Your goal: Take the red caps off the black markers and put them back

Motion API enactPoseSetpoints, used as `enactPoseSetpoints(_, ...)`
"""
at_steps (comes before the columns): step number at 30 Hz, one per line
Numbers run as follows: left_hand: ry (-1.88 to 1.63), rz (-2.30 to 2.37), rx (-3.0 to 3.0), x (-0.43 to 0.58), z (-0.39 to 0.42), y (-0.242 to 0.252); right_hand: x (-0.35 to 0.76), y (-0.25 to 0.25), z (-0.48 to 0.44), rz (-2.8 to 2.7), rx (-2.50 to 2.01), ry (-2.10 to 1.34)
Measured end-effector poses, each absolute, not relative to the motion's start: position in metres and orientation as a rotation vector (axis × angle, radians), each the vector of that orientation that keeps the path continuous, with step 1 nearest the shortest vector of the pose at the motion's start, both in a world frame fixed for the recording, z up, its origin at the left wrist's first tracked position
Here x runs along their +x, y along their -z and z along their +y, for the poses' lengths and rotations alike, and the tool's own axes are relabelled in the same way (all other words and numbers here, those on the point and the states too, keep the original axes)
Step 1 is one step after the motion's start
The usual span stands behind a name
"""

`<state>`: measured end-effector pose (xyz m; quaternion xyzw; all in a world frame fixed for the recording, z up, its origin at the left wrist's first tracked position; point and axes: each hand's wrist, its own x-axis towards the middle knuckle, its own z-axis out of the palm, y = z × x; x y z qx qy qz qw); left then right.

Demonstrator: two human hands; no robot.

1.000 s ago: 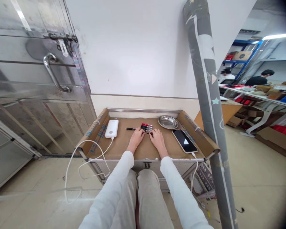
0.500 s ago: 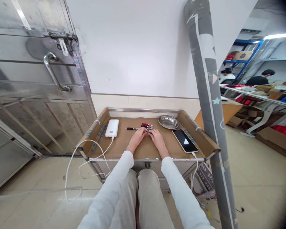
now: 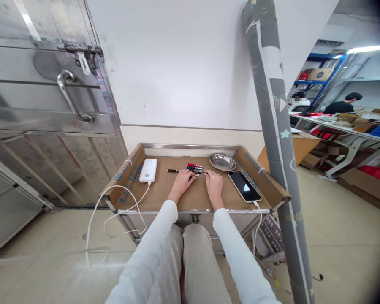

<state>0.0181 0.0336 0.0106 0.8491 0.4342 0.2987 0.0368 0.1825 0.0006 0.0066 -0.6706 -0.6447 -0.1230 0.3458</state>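
Several pens [image 3: 194,167], red and black, lie side by side near the middle of the cardboard-covered table [image 3: 164,198]. My left hand [image 3: 183,181] is closed around a pen whose clear end shows at its fingertips, just in front of the row. A black pen [image 3: 173,171] extends leftward beyond that hand. My right hand [image 3: 213,180] rests a little to the right, fingers bent and together, with a small dark tip at its index finger that is too small to name. A round metal dish [image 3: 223,162] stands behind it.
A white power bank [image 3: 148,170] with a cable lies at the left, a phone [image 3: 245,186] with a cable at the right. Raised cardboard sides border the table. A tall grey roll [image 3: 280,126] leans at the right; two people sit in the background.
My right hand has moved right, away from my left hand, and the two no longer meet. A pen's clear end now shows at my left fingertips. The view has shifted slightly.
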Motion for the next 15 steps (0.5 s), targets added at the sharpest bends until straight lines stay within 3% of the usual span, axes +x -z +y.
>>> enactPoseSetpoints(11, -1.12, 1.288, 2.644, 0.018, 0.032, -0.01, 0.177, -0.01, -0.001, -1.932, -1.483, 0.279)
enactPoseSetpoints(15, -1.191, 1.502, 2.594, 0.017, 0.027, -0.015, 0.172, -0.011, -0.002, -2.037, -1.372, 0.165)
